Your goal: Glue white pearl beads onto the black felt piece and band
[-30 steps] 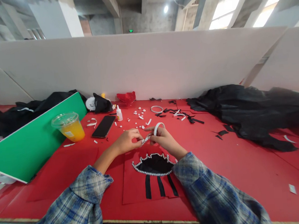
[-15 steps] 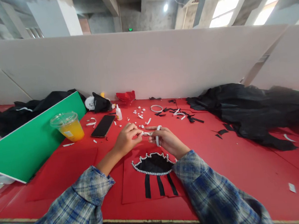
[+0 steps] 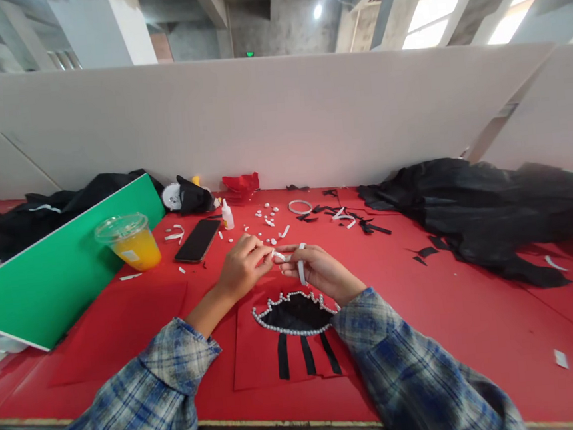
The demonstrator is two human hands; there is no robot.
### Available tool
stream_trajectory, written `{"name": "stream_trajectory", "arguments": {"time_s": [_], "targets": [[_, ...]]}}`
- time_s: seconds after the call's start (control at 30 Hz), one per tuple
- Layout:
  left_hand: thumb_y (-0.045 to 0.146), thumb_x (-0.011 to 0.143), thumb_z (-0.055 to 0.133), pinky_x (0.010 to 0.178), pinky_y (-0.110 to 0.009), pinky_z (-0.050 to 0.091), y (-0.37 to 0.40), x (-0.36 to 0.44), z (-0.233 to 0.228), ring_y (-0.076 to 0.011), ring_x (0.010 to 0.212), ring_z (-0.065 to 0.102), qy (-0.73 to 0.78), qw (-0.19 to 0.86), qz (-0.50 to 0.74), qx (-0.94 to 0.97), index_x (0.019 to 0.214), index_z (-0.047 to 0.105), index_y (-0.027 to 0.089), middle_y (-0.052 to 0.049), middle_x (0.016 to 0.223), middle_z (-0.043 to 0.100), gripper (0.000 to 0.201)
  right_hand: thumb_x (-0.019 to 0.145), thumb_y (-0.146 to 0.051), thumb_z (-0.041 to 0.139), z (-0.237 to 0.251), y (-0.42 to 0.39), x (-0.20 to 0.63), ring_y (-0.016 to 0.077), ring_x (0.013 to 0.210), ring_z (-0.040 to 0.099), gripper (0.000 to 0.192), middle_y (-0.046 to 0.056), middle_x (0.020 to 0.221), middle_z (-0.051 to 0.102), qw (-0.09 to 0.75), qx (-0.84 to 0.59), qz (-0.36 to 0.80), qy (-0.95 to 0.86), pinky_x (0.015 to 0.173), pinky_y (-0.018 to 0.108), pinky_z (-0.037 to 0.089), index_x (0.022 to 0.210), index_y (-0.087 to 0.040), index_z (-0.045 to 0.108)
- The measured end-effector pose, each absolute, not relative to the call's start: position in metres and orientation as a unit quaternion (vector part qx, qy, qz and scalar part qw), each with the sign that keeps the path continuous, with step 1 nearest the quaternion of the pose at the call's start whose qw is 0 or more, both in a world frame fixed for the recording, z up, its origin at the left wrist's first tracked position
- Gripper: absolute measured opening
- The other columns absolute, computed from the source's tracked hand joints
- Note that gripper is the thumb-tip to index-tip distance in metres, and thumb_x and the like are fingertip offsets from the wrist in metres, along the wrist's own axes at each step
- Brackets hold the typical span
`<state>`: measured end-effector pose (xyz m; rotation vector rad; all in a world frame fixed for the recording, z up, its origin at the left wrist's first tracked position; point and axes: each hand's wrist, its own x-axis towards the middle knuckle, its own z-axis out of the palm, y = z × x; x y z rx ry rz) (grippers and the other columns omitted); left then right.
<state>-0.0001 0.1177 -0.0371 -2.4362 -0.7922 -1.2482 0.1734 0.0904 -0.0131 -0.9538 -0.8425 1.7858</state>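
A small white piece (image 3: pixel 281 257), pinched from both sides

My left hand (image 3: pixel 241 269) and right hand (image 3: pixel 321 271) hold it at the fingertips, and a white ring (image 3: pixel 302 273) loops around fingers of my right. Closer to me than the grip lies a black shape (image 3: pixel 298 314) edged with silvery beads (image 3: pixel 297 333). Left of my grip are a dark phone (image 3: pixel 198 240) and a cup of orange drink (image 3: pixel 138 249); to its far right, heaped black fabric (image 3: pixel 467 219).

A short, narrow white strip (image 3: pixel 281 257), twisted or crumpled along its length, is held in the air between the fingertips of the left hand (image 3: pixel 241 267) and right hand (image 3: pixel 320 272), slanting slightly down toward the right. A white ring (image 3: pixel 302 272), thin-walled and seen nearly edge-on, stands upright at the right hand's fingers, just beside the strip; whether they join is unclear.
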Motion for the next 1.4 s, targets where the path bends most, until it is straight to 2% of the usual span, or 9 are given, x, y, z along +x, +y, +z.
{"name": "stream_trajectory", "arguments": {"time_s": [0.33,0.47,0.57,0.8,1.0,1.17,1.3,1.4], "targets": [[0.019,0.086,0.052,0.066,-0.027,0.046,0.12,0.002,-0.04,-0.014,0.07,0.05,-0.289,0.092,-0.477,-0.825,0.08,0.061,0.015,-0.001,0.069,0.051,0.011,0.075,0.001,0.042,-0.016,0.091,0.175,0.0109,0.061,0.066,0.027,0.008,0.075,0.07,0.463,-0.383,0.713,-0.361,0.067,0.021,0.055,0.091,-0.011,0.06],[0.02,0.087,0.049,0.07,-0.029,0.048,0.122,-0.002,-0.039,-0.0143,0.076,0.054,-0.301,0.012,-0.458,-0.836,0.091,0.063,0.016,-0.003,0.077,0.055,0.015,0.077,-0.002,0.046,-0.017,0.091,0.174,0.0115,0.06,0.066,0.025,0.004,0.068,0.068,0.477,-0.397,0.674,-0.401,0.067,0.023,0.054,0.097,-0.01,0.059],[0.02,0.086,0.048,0.072,-0.03,0.05,0.125,-0.005,-0.038,-0.0145,0.078,0.056,-0.309,-0.011,-0.432,-0.848,0.097,0.063,0.016,-0.003,0.081,0.057,0.019,0.073,-0.001,0.048,-0.022,0.092,0.172,0.0112,0.06,0.066,0.03,0.003,0.07,0.068,0.487,-0.41,0.631,-0.444,0.068,0.024,0.054,0.099,-0.011,0.058],[0.016,0.082,0.055,0.073,-0.03,0.052,0.124,-0.002,-0.042,-0.0149,0.08,0.063,-0.326,-0.044,-0.437,-0.837,0.094,0.065,0.017,-0.005,0.086,0.065,0.015,0.069,0.0,0.048,-0.027,0.094,0.169,0.013,0.077,0.067,0.037,0.003,0.084,0.07,0.502,-0.382,0.593,-0.501,0.076,0.027,0.053,0.099,-0.017,0.06],[0.009,0.078,0.056,0.073,-0.03,0.055,0.122,0.002,-0.041,-0.0157,0.082,0.066,-0.358,-0.101,-0.474,-0.798,0.091,0.063,0.017,-0.005,0.089,0.07,0.017,0.068,-0.002,0.052,-0.031,0.094,0.167,0.0169,0.095,0.064,0.039,0.003,0.097,0.07,0.499,-0.376,0.574,-0.53,0.091,0.035,0.047,0.101,-0.02,0.062],[0.008,0.076,0.058,0.075,-0.031,0.054,0.121,0.003,-0.04,-0.0163,0.082,0.065,-0.36,-0.061,-0.475,-0.801,0.088,0.062,0.016,-0.005,0.088,0.069,0.015,0.07,-0.004,0.054,-0.034,0.095,0.164,0.0179,0.11,0.057,0.04,0.003,0.113,0.065,0.504,-0.358,0.57,-0.542,0.101,0.037,0.04,0.106,-0.022,0.061],[0.011,0.079,0.058,0.076,-0.034,0.052,0.121,0.002,-0.041,-0.0185,0.086,0.062,-0.333,0.022,-0.453,-0.827,0.092,0.064,0.015,-0.007,0.088,0.067,0.015,0.07,-0.002,0.053,-0.039,0.099,0.164,0.0177,0.111,0.057,0.042,0.004,0.113,0.065,0.51,-0.352,0.568,-0.542,0.103,0.038,0.037,0.108,-0.02,0.06],[0.013,0.082,0.055,0.073,-0.032,0.051,0.121,0.001,-0.041,-0.0174,0.082,0.059,-0.324,0.04,-0.446,-0.833,0.094,0.065,0.016,-0.006,0.084,0.064,0.015,0.071,-0.001,0.052,-0.043,0.101,0.164,0.0171,0.111,0.057,0.043,0.006,0.112,0.065,0.511,-0.357,0.562,-0.544,0.103,0.038,0.037,0.109,-0.019,0.06]]}}
